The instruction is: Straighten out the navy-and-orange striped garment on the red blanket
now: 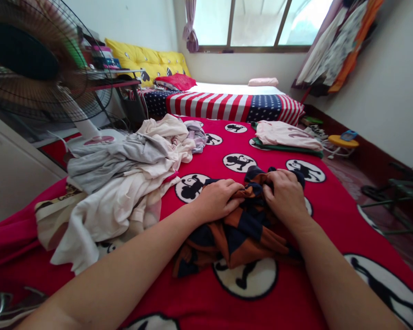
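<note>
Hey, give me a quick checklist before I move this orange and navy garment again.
1. Left hand gripping the orange and navy garment: ok.
2. Right hand gripping it too: ok.
3. Garment spread flat: not ok, it is bunched and creased.
4. Garment apart from the loose clothes pile on the left: ok.
5. Hands clear of the pink and green stack on the far right: ok.
6. Garment right side out: cannot tell.
</note>
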Motion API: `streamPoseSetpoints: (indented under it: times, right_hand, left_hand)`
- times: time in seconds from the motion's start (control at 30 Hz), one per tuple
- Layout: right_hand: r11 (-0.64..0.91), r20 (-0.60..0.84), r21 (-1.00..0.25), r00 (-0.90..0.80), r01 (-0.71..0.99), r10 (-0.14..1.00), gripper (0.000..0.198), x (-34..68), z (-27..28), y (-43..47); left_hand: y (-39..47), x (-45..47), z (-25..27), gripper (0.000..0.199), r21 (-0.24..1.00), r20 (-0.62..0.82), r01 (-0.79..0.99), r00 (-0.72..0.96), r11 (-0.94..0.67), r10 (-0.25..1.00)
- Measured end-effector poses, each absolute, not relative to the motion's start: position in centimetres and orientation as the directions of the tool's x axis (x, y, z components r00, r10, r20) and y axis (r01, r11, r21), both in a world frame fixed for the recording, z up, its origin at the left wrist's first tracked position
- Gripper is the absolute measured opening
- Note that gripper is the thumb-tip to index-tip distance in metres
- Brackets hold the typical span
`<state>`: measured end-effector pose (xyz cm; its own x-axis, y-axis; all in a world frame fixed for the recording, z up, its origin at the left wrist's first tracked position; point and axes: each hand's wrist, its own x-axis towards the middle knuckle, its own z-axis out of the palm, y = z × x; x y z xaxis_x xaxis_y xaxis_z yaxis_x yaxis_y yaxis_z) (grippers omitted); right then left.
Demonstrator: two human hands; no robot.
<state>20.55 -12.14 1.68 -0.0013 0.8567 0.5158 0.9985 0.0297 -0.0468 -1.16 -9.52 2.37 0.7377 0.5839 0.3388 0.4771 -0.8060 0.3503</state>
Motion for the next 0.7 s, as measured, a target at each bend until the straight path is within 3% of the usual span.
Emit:
streamPoseSetpoints:
  times: [0.7]
  right_hand:
    - [0.046,0.535,-0.077,0.002,0.996,0.845,0.009,20.1,1.65,-12.29]
  left_hand:
    - [-9.61,-1.17,2.45,0.025,0.371,0.323,0.479,0.736,-0.795,0.594]
